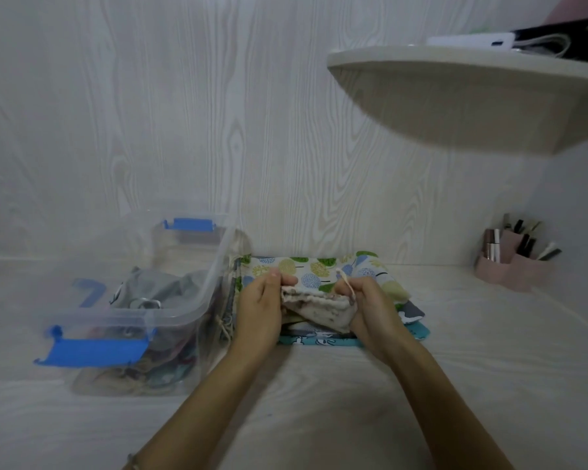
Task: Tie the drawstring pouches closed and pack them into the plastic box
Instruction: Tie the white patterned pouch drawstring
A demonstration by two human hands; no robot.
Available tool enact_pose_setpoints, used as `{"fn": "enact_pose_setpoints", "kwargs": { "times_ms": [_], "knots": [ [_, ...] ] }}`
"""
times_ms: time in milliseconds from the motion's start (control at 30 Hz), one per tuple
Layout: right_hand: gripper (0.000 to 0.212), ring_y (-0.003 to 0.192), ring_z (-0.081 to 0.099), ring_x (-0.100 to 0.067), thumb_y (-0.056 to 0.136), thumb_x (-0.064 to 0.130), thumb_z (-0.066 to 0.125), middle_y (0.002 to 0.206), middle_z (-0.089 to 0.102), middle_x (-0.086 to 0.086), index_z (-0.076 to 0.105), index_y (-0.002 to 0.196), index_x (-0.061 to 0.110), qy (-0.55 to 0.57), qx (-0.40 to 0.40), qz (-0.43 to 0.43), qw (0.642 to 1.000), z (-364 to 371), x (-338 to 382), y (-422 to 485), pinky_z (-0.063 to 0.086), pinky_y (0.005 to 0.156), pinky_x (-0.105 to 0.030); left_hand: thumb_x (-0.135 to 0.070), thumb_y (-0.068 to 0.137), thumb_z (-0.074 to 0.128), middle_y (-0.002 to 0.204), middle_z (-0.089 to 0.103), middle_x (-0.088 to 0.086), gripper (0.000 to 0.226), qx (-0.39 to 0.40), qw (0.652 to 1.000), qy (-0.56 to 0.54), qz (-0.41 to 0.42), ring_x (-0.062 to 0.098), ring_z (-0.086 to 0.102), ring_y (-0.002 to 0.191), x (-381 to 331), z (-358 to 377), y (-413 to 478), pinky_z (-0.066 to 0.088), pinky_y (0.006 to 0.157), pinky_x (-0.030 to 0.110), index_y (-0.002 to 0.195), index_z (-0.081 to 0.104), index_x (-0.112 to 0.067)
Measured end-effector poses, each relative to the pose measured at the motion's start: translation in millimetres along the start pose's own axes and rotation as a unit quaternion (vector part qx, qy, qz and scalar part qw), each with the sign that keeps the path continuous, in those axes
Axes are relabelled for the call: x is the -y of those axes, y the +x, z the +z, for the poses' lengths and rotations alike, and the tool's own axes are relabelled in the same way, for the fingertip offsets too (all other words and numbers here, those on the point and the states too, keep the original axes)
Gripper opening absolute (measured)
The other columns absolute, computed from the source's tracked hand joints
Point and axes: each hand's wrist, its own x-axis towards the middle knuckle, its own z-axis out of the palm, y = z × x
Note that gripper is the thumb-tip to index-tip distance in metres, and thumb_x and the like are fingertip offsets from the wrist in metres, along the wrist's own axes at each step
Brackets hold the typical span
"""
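- cream pouch (319,308) held left to right over the stack (306,266) at the surface's (319,401) back edge.
- my left grip (263,300) pinches its left end; my right grip (370,307) pinches the drawstring (348,286).
- plastic box (170,315) sits left, nearer my left grip.

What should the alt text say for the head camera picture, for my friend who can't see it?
A person's left grip holds a cream pouch by its mouth while the right grip pinches its drawstring, over a stack of patterned pouches on a pale table. A clear plastic box with blue latches stands to the left, pouches inside.
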Motion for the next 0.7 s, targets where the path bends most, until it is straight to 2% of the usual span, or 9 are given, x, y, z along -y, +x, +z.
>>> {"fn": "enact_pose_setpoints", "kwargs": {
  "times_ms": [133,233,333,367,433,500,567,633,700],
  "knots": [
    [0.032,0.077,0.057,-0.019,0.1,0.016,0.039,0.076,0.059,-0.007,0.055,0.073,0.012,0.197,-0.031,-0.068,0.978,-5,13,1,0.049,0.082,-0.037,-0.023,0.101,0.04,0.086,0.057,-0.006,0.031,-0.089,0.965,0.171,0.179,0.0,0.054,0.082,-4,-7,-5,0.04,0.07,0.014,0.083,0.065,-0.02],
    [0.02,0.094,0.067,-0.021,0.1,0.018,0.044,0.095,0.069,-0.011,0.059,0.095,0.007,0.282,-0.032,-0.083,0.955,-12,17,2,0.055,0.091,-0.035,-0.021,0.1,0.041,0.067,0.056,-0.011,0.031,-0.079,0.978,0.093,0.169,0.001,0.052,0.063,-8,-5,-10,0.039,0.057,0.013,0.079,0.064,-0.021],
    [0.019,0.097,0.072,-0.018,0.1,0.019,0.046,0.104,0.071,-0.01,0.062,0.095,0.01,0.314,-0.047,-0.074,0.946,-16,17,5,0.048,0.102,-0.037,-0.022,0.1,0.039,0.056,0.056,-0.005,0.033,-0.081,0.984,0.015,0.159,0.003,0.051,0.051,-16,-1,-19,0.042,0.048,0.016,0.076,0.061,-0.017],
    [0.019,0.094,0.073,-0.017,0.1,0.018,0.046,0.103,0.07,-0.009,0.061,0.093,0.01,0.318,-0.058,-0.071,0.944,-16,18,5,0.045,0.106,-0.038,-0.023,0.1,0.038,0.054,0.057,-0.003,0.034,-0.093,0.984,-0.007,0.154,0.006,0.052,0.049,-18,0,-21,0.042,0.046,0.018,0.074,0.059,-0.016],
    [0.016,0.069,0.072,-0.012,0.101,0.014,0.046,0.079,0.066,-0.005,0.058,0.093,0.008,0.347,-0.1,-0.075,0.929,-20,19,6,0.047,0.099,-0.036,-0.024,0.102,0.035,0.05,0.055,-0.002,0.037,-0.122,0.981,-0.066,0.132,0.008,0.049,0.043,-24,1,-24,0.041,0.042,0.019,0.07,0.052,-0.014],
    [0.014,0.043,0.053,-0.007,0.101,0.011,0.046,0.058,0.049,0.0,0.056,0.094,0.004,0.367,-0.134,-0.077,0.917,-25,20,7,0.054,0.07,-0.026,-0.027,0.103,0.032,0.047,0.051,-0.002,0.039,-0.145,0.976,-0.129,0.104,0.008,0.045,0.04,-29,1,-25,0.037,0.038,0.02,0.068,0.045,-0.013],
    [0.015,0.037,0.034,-0.004,0.101,0.009,0.045,0.059,0.038,0.001,0.056,0.094,0.002,0.282,-0.158,-0.078,0.943,-28,20,7,0.038,0.039,-0.015,-0.03,0.103,0.031,0.046,0.05,-0.003,0.04,-0.161,0.969,-0.161,0.096,0.008,0.043,0.039,-32,2,-29,0.036,0.036,0.02,0.068,0.043,-0.014],
    [0.017,0.039,0.027,-0.005,0.1,0.008,0.046,0.06,0.036,0.0,0.061,0.095,0.001,0.065,-0.18,-0.093,0.977,-28,17,8,0.024,0.034,-0.016,-0.036,0.099,0.032,0.047,0.05,-0.002,0.039,-0.153,0.967,-0.168,0.116,0.009,0.043,0.04,-34,4,-34,0.036,0.037,0.019,0.068,0.043,-0.015],
    [0.021,0.043,0.028,-0.009,0.098,0.01,0.05,0.055,0.041,0.001,0.067,0.095,-0.003,-0.162,-0.177,-0.118,0.964,-25,15,7,0.024,0.037,-0.018,-0.041,0.092,0.035,0.048,0.051,-0.001,0.037,-0.114,0.971,-0.156,0.138,0.009,0.044,0.041,-34,6,-39,0.038,0.039,0.019,0.067,0.044,-0.015]
  ]
}}
